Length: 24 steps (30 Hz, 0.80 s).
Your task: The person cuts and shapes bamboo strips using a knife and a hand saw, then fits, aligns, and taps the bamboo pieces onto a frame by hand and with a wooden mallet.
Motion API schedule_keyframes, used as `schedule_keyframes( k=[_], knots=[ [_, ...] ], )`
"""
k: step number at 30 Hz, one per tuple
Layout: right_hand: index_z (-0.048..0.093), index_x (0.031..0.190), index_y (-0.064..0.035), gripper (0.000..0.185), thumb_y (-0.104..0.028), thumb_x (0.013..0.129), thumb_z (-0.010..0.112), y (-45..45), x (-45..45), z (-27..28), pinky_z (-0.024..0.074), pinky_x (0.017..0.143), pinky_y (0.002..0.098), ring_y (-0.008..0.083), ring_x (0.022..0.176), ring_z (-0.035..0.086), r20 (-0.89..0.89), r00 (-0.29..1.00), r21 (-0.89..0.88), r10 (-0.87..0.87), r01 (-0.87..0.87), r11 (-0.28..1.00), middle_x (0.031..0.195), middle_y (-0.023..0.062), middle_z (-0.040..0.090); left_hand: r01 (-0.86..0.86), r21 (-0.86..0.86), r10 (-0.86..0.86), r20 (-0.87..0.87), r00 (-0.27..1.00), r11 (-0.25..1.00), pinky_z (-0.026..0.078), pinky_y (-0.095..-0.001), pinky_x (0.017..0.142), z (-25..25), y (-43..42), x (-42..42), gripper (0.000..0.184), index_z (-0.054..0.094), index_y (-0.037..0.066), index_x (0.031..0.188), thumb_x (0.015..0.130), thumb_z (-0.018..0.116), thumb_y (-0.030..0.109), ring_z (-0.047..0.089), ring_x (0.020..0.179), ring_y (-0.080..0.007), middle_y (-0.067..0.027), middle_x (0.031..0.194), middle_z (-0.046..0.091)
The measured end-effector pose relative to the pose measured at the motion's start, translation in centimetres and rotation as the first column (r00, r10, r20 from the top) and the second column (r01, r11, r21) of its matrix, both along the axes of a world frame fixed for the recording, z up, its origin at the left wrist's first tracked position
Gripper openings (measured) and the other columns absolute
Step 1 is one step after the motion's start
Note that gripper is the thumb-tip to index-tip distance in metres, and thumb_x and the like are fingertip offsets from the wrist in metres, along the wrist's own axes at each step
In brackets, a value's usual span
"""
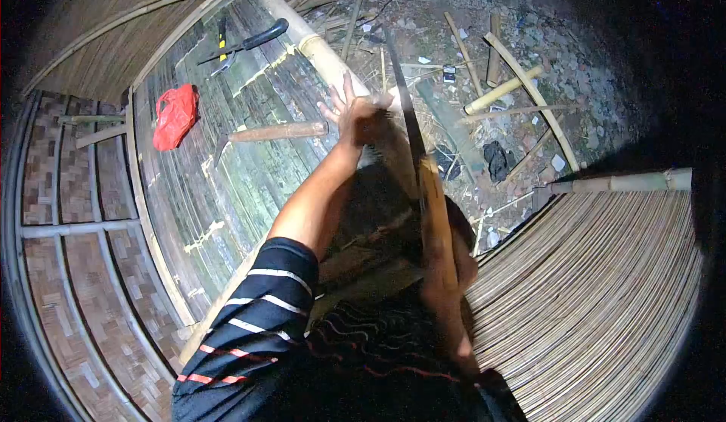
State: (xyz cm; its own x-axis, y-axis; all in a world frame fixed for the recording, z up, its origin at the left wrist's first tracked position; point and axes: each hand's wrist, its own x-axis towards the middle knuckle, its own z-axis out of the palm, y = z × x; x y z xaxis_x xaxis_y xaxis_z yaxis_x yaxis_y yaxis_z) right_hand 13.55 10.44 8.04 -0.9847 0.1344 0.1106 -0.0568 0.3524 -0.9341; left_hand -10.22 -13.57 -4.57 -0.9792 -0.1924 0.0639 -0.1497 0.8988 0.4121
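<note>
My left hand (354, 116) lies with fingers spread on a pale bamboo pole (321, 50), close to the pole's near end. My right hand (448, 278), smeared by motion, is wrapped round the wooden handle of a long-bladed machete (435, 214). Its narrow dark blade points up and away, just right of my left hand. To the left, a wooden-handled tool (280, 131) with a dark curved head rests on the slatted bamboo platform (249, 187). Shadow hides much of the area between my arms.
A red plastic bag (175, 117), a black-handled saw (257, 38) and a yellow-and-black tool (222, 40) lie on the platform. Bamboo pieces (505, 91) and a black plastic scrap (496, 160) litter the ground to the right. A slatted bamboo surface (590, 293) stands near right.
</note>
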Motion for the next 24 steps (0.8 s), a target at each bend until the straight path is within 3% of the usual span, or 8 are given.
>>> schedule_keyframes(
  k=[5, 7, 10, 12, 14, 17, 19, 24],
  knots=[
    [0.07, 0.111, 0.0032, 0.043, -0.037, 0.106, 0.058, -1.6, -1.7, 2.3, 0.0503, 0.062, 0.032, 0.0155, 0.068, 0.061, 0.181, 0.983, 0.047, -0.019, 0.011, 0.999, 0.079, 0.0071, 0.068, -0.025, -0.058, 0.018, -0.121, 0.992, 0.998, -0.005, -0.0807, 0.111, -1.2, -0.1, -0.3, 0.047, 0.078, 0.037, 0.115, 0.09, 0.056, 0.071, 0.008, 0.152, -0.0598, -0.019, 0.171, 0.016],
    [0.07, 0.118, -0.0001, 0.037, -0.033, 0.102, 0.061, -2.4, -5.3, -0.9, 0.0555, 0.067, 0.0463, 0.0301, 0.073, 0.071, -0.097, 0.991, 0.285, 0.096, -0.065, 0.956, 0.097, 0.0163, 0.076, -0.023, -0.183, -0.02, -0.23, 0.973, 0.983, -0.005, -0.0805, 0.111, -3.8, -0.4, -0.4, 0.052, 0.078, 0.032, 0.116, 0.09, 0.056, 0.071, 0.011, 0.151, -0.06, -0.0194, 0.171, 0.017],
    [0.073, 0.11, 0.0017, 0.042, -0.038, 0.102, 0.061, -2.3, -3.4, 1.9, 0.053, 0.06, 0.0412, 0.026, 0.069, 0.07, -0.023, 0.999, 0.025, -0.042, 0.043, 0.999, 0.088, 0.0124, 0.076, 0.004, -0.087, -0.025, -0.24, 0.97, 0.996, -0.004, -0.0801, 0.112, -3.5, -0.1, -0.6, 0.057, 0.078, 0.029, 0.114, 0.089, 0.055, 0.074, 0.016, 0.151, -0.0594, -0.018, 0.171, 0.019],
    [0.073, 0.11, 0.0017, 0.04, -0.036, 0.102, 0.061, -0.6, 1.2, 0.5, 0.0513, 0.058, 0.0398, 0.0245, 0.067, 0.068, -0.014, 0.998, 0.074, -0.068, 0.069, 0.995, 0.089, 0.0123, 0.076, -0.146, -0.309, -0.011, -0.455, 0.891, 0.94, -0.004, -0.0795, 0.112, -5.4, -0.5, -1.7, 0.057, 0.08, 0.03, 0.109, 0.087, 0.055, 0.076, 0.019, 0.15, -0.0583, -0.0161, 0.171, 0.021],
    [0.071, 0.112, 0.0033, 0.036, -0.031, 0.106, 0.06, 0.1, 0.9, 3.6, 0.0536, 0.066, 0.0348, 0.0179, 0.073, 0.065, 0.163, 0.986, 0.011, 0.026, -0.028, 1.0, 0.093, 0.0104, 0.072, -0.108, -0.245, 0.018, -0.345, 0.938, 0.964, -0.004, -0.0795, 0.112, -4.3, -0.9, -1.4, 0.057, 0.08, 0.032, 0.111, 0.086, 0.055, 0.077, 0.02, 0.15, -0.0576, -0.0146, 0.171, 0.021],
    [0.07, 0.12, 0.0068, 0.049, -0.038, 0.103, 0.064, -2.1, -6.5, 2.9, 0.0566, 0.073, 0.0332, 0.0178, 0.086, 0.071, 0.161, 0.986, -0.163, 0.036, -0.009, 0.987, 0.104, 0.016, 0.075, -0.043, -0.076, 0.026, -0.211, 0.977, 0.996, -0.006, -0.0787, 0.113, -1.9, 0.0, -0.5, 0.058, 0.08, 0.032, 0.113, 0.086, 0.055, 0.077, 0.019, 0.152, -0.0554, -0.0123, 0.172, 0.021],
    [0.07, 0.119, 0.007, 0.049, -0.039, 0.102, 0.065, -1.9, -5.5, 0.5, 0.056, 0.072, 0.0323, 0.0174, 0.085, 0.071, 0.097, 0.995, -0.093, 0.001, 0.008, 0.996, 0.103, 0.0161, 0.075, -0.117, -0.022, 0.118, 0.073, 0.99, 0.993, -0.007, -0.0779, 0.113, 0.1, 0.2, -1.1, 0.059, 0.08, 0.03, 0.114, 0.086, 0.055, 0.076, 0.015, 0.153, -0.0542, -0.0112, 0.173, 0.017],
    [0.07, 0.116, 0.005, 0.042, -0.034, 0.103, 0.065, 0.0, -0.1, 1.8, 0.0502, 0.062, 0.0315, 0.0147, 0.075, 0.063, 0.002, 0.998, -0.218, -0.055, 0.054, 0.974, 0.097, 0.0115, 0.072, -0.042, -0.063, 0.03, -0.184, 0.982, 0.997, -0.009, -0.0789, 0.112, -2.4, -0.1, -0.6, 0.058, 0.079, 0.028, 0.117, 0.09, 0.054, 0.073, 0.012, 0.153, -0.0559, -0.0151, 0.173, 0.013]
  ],
)
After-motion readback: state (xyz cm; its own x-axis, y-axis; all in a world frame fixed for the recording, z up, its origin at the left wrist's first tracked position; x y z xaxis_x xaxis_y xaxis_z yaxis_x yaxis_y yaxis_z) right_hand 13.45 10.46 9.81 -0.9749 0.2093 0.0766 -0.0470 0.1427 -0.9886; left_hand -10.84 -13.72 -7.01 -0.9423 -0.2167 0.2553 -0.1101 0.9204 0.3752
